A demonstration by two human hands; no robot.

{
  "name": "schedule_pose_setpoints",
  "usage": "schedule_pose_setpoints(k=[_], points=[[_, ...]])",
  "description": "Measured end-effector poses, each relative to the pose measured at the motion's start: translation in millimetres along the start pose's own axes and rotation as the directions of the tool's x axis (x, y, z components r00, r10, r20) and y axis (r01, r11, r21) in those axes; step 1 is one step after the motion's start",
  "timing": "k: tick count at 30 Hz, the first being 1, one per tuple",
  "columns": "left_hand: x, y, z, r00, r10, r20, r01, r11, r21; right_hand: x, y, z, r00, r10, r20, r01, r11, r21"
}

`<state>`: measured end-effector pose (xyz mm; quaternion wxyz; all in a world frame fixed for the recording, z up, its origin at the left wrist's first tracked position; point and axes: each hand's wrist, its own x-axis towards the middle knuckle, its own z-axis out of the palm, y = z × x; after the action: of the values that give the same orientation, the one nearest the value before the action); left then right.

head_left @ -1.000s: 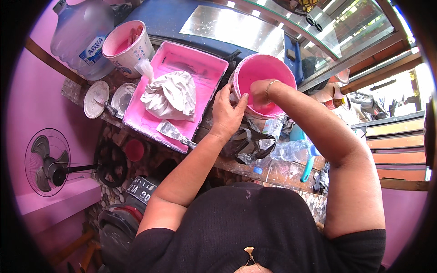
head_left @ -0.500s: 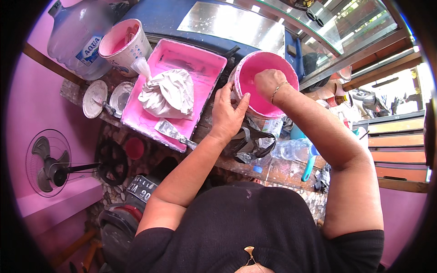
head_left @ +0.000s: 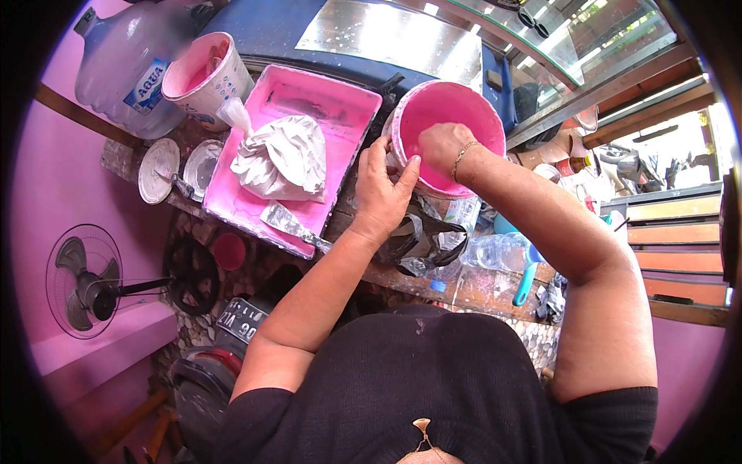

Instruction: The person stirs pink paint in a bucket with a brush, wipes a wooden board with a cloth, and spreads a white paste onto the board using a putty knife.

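Note:
A round bucket (head_left: 473,97) with a pink inside stands tilted slightly toward me, right of centre. Against its left side, my left hand (head_left: 381,185) holds the wall, thumb near the rim and fingers round the outside. My right hand (head_left: 446,148), with a bracelet at the wrist, reaches down into the bucket. Its fingers are curled, and the fingertips and whatever they may hold are hidden. Left of the bucket lies a pink rectangular tray (head_left: 290,85), holding a knotted white plastic bag (head_left: 282,158). A scraper (head_left: 287,221) rests across the tray's near edge.
A white tub (head_left: 202,97) and a large water jug (head_left: 124,73) stand at the far left, beside two round lids (head_left: 160,170). Near the bucket are a black plastic bag (head_left: 423,243), a clear bottle (head_left: 498,254) and a teal handle (head_left: 525,284). A glass case (head_left: 533,54) rises at the far right.
My right hand has shifted a little left and lower inside the bucket. My left hand keeps its hold on the bucket, and the whole view has moved slightly.

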<state>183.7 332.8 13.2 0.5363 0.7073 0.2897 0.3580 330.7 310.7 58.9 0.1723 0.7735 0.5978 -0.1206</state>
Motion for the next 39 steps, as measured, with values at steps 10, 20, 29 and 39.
schedule_pose_setpoints(k=[10,20,29,39], points=[[2.2,3.1,0.8,0.999,-0.036,0.015,0.035,0.999,0.024,12.4,18.4,-11.9,0.995,0.086,-0.049,-0.086,0.996,-0.005],[1.7,1.0,-2.4,0.998,-0.056,-0.001,0.056,0.998,-0.032,1.2,19.0,-25.6,1.0,-0.001,-0.023,0.002,0.999,0.044],[5.8,-3.7,-2.8,1.0,-0.021,-0.002,0.02,0.998,-0.064,-8.4,11.0,1.1,0.994,-0.051,-0.092,0.054,0.998,0.035],[13.5,-1.1,4.7,0.999,-0.028,-0.015,0.028,1.0,0.002,9.8,28.7,7.4,0.998,0.051,0.038,-0.051,0.999,0.005]])
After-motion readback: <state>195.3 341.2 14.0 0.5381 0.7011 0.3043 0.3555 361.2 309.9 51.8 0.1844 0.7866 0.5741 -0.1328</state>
